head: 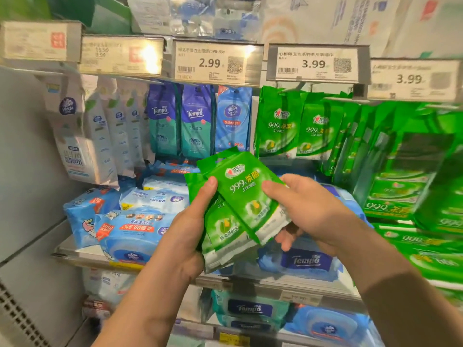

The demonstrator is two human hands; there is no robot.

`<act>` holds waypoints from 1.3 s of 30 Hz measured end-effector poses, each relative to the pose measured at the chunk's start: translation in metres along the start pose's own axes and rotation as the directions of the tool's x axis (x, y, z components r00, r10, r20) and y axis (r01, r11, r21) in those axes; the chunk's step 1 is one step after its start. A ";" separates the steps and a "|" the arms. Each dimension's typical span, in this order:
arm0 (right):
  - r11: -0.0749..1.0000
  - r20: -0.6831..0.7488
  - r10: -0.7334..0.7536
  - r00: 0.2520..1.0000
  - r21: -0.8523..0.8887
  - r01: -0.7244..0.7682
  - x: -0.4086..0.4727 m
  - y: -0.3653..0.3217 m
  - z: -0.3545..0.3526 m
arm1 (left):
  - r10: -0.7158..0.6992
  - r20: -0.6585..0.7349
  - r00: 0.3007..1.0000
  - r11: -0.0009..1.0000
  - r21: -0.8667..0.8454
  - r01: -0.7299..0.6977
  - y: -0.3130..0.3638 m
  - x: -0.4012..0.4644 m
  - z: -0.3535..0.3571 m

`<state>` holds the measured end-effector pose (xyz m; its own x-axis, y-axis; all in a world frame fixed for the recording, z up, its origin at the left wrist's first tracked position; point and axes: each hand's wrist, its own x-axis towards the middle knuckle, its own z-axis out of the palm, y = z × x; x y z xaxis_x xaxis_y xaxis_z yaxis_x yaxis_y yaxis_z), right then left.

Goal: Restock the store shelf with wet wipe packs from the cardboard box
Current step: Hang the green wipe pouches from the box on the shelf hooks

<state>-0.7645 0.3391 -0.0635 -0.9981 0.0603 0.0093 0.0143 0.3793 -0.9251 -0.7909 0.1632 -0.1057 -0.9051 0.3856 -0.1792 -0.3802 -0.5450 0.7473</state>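
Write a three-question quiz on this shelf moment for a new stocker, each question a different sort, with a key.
1. True or false: the left hand grips a stack of green wet wipe packs.
2. Multiple choice: the right hand pinches the top green pack at its A) left edge B) right edge C) hang hole.
3. Fill in: the price tag above the hanging green packs reads ____.

Key: 1 true; 2 B; 3 3.99
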 end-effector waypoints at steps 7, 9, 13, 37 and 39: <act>0.959 -0.385 -0.272 0.882 -0.031 0.283 -0.032 -0.007 -0.009 | -0.019 -0.054 0.998 1.000 0.019 0.020 -0.002 0.003 -0.005; 0.931 -0.424 -0.354 0.833 -0.082 0.354 -0.040 -0.008 -0.009 | -0.016 -0.053 0.998 1.000 0.019 0.017 -0.001 0.003 -0.004; 0.918 -0.511 -0.380 0.771 -0.107 0.381 -0.039 -0.004 -0.010 | 0.011 -0.041 0.999 1.000 0.024 -0.010 0.001 0.000 0.001; 0.964 -0.575 -0.153 0.804 0.090 0.248 0.016 -0.005 -0.011 | 0.002 -0.121 0.993 0.999 0.040 0.003 0.007 0.004 -0.004; 0.965 -0.563 -0.136 0.815 0.112 0.238 0.032 -0.010 -0.015 | -0.002 -0.123 0.992 0.999 0.045 0.008 0.007 0.003 -0.004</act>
<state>-0.7958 0.3512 -0.0480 -0.7825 0.5169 0.3472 -0.2306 0.2774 -0.9327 -0.7970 0.1577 -0.1032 -0.9209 0.2919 -0.2583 -0.3781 -0.5080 0.7739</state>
